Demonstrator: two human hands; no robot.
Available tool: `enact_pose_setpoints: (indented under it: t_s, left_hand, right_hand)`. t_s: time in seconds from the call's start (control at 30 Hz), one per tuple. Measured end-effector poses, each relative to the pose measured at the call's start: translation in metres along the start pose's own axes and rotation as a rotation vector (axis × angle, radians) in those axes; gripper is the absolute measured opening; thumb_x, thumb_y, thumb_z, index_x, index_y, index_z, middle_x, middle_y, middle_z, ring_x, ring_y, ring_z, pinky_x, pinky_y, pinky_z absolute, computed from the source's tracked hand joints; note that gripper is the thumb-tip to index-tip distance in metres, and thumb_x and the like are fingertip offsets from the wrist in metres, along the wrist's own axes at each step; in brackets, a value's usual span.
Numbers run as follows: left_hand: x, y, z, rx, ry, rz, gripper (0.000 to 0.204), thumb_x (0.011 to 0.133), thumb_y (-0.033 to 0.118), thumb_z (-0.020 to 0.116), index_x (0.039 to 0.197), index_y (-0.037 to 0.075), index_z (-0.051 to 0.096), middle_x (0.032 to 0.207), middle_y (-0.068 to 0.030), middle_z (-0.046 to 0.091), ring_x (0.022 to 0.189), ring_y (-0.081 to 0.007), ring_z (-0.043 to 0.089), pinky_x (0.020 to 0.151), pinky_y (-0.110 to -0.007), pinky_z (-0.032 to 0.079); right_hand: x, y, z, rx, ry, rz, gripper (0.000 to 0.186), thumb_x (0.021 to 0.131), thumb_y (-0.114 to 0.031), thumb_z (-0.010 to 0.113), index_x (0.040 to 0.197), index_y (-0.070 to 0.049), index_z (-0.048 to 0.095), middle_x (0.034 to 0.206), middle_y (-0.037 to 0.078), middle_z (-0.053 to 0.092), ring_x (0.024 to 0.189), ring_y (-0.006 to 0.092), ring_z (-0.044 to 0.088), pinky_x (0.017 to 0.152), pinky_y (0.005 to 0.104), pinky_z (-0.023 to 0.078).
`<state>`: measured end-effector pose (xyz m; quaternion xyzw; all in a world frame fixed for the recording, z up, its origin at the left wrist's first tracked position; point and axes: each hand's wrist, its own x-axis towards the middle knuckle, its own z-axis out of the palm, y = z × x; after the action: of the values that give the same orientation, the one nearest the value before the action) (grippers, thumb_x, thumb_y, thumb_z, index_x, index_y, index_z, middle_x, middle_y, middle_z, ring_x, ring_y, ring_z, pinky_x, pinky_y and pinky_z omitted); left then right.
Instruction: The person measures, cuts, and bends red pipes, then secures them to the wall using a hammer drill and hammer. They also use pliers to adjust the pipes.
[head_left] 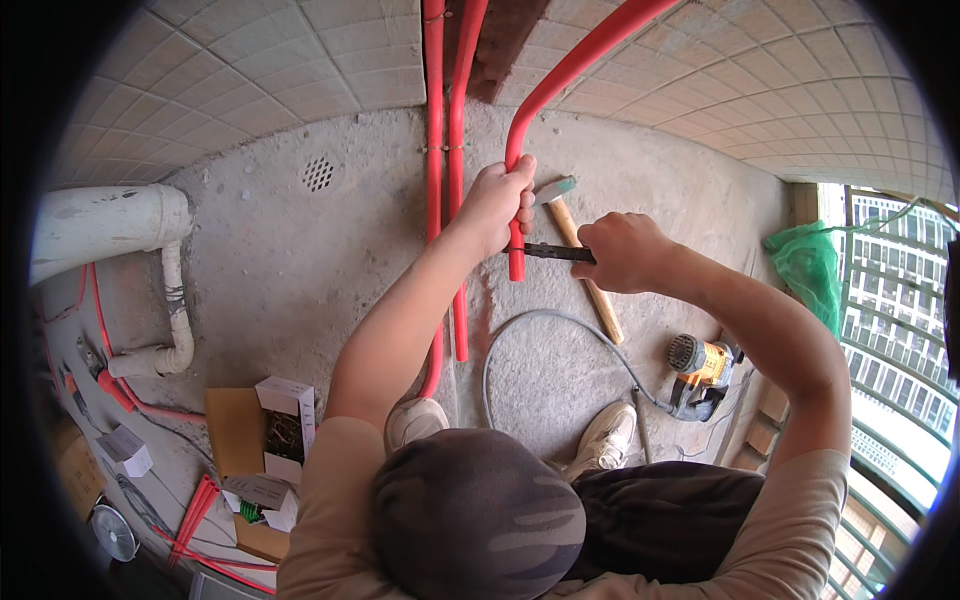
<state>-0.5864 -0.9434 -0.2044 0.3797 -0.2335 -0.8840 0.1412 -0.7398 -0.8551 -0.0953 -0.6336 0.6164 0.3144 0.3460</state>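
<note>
- Red pipe (pixel 557 88) bends from the upper centre-right edge down to the middle of the frame, its short lower end poking out below the left hand (pixel 498 208).
- That hand grasps it just above a slim dark tool (pixel 553 252), probably to steady it there.
- Around the tool's other end the right hand (pixel 625 255) is clenched; the bar meets the pipe crosswise, seemingly for leverage.
- Smooth and glossy, the round tube contrasts with the rough, dusty grey concrete floor (pixel 270 270).
- Beneath the tool, a hammer (pixel 602 303) lies slantwise, its wooden handle pale, perhaps laid within reach.
- Left of centre, two further red pipes (pixel 434 120) run nearly parallel, apparently kept aligned by thin ties.
</note>
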Motion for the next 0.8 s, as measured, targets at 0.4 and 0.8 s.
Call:
enact_pose_setpoints:
  t_s: [0.4, 0.8]
  left_hand:
    - [0.008, -0.03, 0.027, 0.067, 0.188, 0.038, 0.029, 0.104, 0.034, 0.054, 0.087, 0.012, 0.045, 0.066, 0.0003, 0.046, 0.054, -0.0134, 0.044, 0.055, -0.033, 0.044]
    - [0.003, -0.02, 0.022, -0.147, 0.082, 0.031, 0.032, 0.102, 0.034, 0.057, 0.081, 0.017, 0.042, 0.059, 0.0066, 0.037, 0.046, -0.0074, 0.032, 0.043, -0.028, 0.029]
  right_hand:
    - [-0.017, 0.001, -0.018, -0.219, -0.121, 0.046, 0.02, 0.075, -0.01, 0.061, 0.087, -0.003, 0.074, 0.087, 0.015, 0.073, 0.083, 0.0301, 0.072, 0.069, 0.0393, 0.056]
    - [-0.042, 0.121, 0.033, -0.288, -0.215, 0.188, 0.08, 0.071, -0.053, 0.082, 0.13, -0.004, 0.059, 0.127, 0.019, 0.062, 0.12, 0.0319, 0.06, 0.104, 0.0477, 0.044]
